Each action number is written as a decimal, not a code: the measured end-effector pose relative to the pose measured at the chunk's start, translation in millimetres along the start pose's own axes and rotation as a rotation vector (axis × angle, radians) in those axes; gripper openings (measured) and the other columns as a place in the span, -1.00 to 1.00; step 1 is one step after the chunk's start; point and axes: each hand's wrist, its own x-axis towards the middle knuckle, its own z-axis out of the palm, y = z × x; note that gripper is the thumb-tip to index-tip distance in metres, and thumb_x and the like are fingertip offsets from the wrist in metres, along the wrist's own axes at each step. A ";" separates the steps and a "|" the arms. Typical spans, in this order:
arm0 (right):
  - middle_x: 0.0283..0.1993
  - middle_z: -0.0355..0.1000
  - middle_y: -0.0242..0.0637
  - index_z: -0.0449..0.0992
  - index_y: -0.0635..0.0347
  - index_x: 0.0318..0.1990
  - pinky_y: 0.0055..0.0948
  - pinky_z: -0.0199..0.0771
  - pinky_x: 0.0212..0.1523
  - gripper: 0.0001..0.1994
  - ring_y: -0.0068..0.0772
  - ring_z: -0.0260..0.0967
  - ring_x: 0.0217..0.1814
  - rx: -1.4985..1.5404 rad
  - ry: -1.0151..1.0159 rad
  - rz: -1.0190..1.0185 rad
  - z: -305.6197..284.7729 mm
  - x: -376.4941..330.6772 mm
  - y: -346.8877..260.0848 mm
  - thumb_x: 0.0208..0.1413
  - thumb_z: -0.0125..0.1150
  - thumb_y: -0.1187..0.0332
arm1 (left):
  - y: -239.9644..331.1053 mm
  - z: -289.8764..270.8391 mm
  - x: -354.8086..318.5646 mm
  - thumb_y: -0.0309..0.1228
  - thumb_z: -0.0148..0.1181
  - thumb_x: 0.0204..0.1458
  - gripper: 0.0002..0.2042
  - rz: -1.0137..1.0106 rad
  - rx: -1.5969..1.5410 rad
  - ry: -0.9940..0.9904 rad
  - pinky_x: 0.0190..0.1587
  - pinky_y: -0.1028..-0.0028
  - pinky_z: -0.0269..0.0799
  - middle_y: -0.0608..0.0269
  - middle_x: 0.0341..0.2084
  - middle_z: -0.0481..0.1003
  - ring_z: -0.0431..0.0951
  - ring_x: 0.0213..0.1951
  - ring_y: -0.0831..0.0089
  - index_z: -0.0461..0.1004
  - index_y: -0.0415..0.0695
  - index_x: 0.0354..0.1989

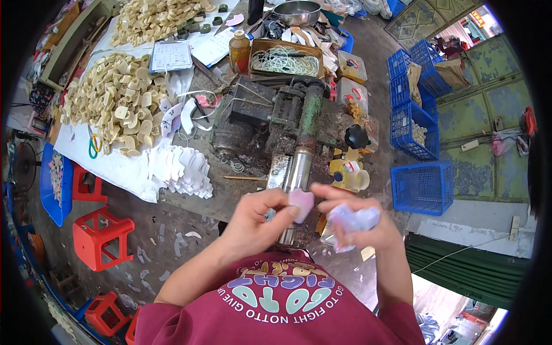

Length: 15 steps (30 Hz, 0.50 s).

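Between the thumb and fingers of my left hand (253, 223) is a small pink curved piece (302, 202), held over the shiny metal cylinder (300, 172) of a machine. My right hand (384, 231), blurred by motion, is closed around some pale lilac, thin curved pieces (355, 219). Its forefinger reaches toward the pink piece; whether it touches cannot be made out. The greasy machine (253, 123) with a green arm (311, 109) stands just beyond both hands.
Heaps of beige moulded pieces (115, 98) and a stack of white cut sheets (181, 172) lie on the table at left. A brown bottle (239, 52) stands beside a tray of string (286, 60). Red stools (102, 238) stand lower left; blue crates (422, 187) stand right.
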 end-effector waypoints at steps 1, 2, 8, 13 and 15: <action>0.18 0.34 -0.09 0.48 0.40 0.03 -0.49 0.38 -0.09 -0.50 -0.50 0.40 -0.06 -0.058 -0.062 -0.009 3.5 0.6 -3.7 -0.20 0.25 0.50 | 1.0 0.1 -0.4 -0.52 0.18 0.05 -0.91 0.004 0.055 -0.009 -0.30 0.52 0.36 0.31 -0.49 0.49 0.44 -0.40 0.60 0.53 -0.26 -0.31; 0.15 0.36 -0.12 0.48 0.39 0.02 -0.49 0.37 -0.07 -0.50 -0.50 0.38 -0.04 -0.094 -0.094 0.008 0.2 0.6 -0.9 -0.21 0.25 0.50 | 1.5 -0.3 -1.7 -0.53 0.19 0.04 -0.90 0.008 0.109 -0.017 -0.27 0.51 0.37 0.30 -0.44 0.50 0.45 -0.37 0.59 0.53 -0.26 -0.28; 0.01 0.42 -0.24 0.48 0.36 0.00 -0.54 0.38 -0.10 -0.52 -0.56 0.39 -0.15 -0.389 -0.135 0.415 -29.2 7.2 10.7 -0.19 0.29 0.46 | -47.6 -25.7 -7.1 -0.52 0.32 -0.11 -0.78 0.104 0.552 0.220 -0.27 0.43 0.35 0.21 -0.47 0.45 0.47 -0.39 0.38 0.56 -0.15 -0.24; -0.13 0.48 -0.30 0.48 0.33 0.00 -0.56 0.44 -0.27 -0.54 -0.60 0.42 -0.25 -0.230 -0.100 0.492 -11.7 30.1 2.1 -0.17 0.28 0.46 | -59.2 -19.9 -5.9 -0.48 0.37 -0.18 -0.77 0.160 0.726 0.234 -0.25 0.32 0.31 0.18 -0.42 0.45 0.47 -0.32 0.22 0.58 -0.08 -0.28; -0.20 0.50 -0.29 0.48 0.34 -0.02 -0.54 0.46 -0.31 -0.55 -0.58 0.44 -0.28 -0.170 -0.021 0.461 -8.0 30.6 -2.5 -0.18 0.28 0.46 | -68.8 -21.1 -4.4 -0.52 0.33 -0.14 -0.86 0.173 0.651 0.281 -0.28 0.37 0.34 0.17 -0.44 0.45 0.47 -0.35 0.25 0.55 -0.15 -0.36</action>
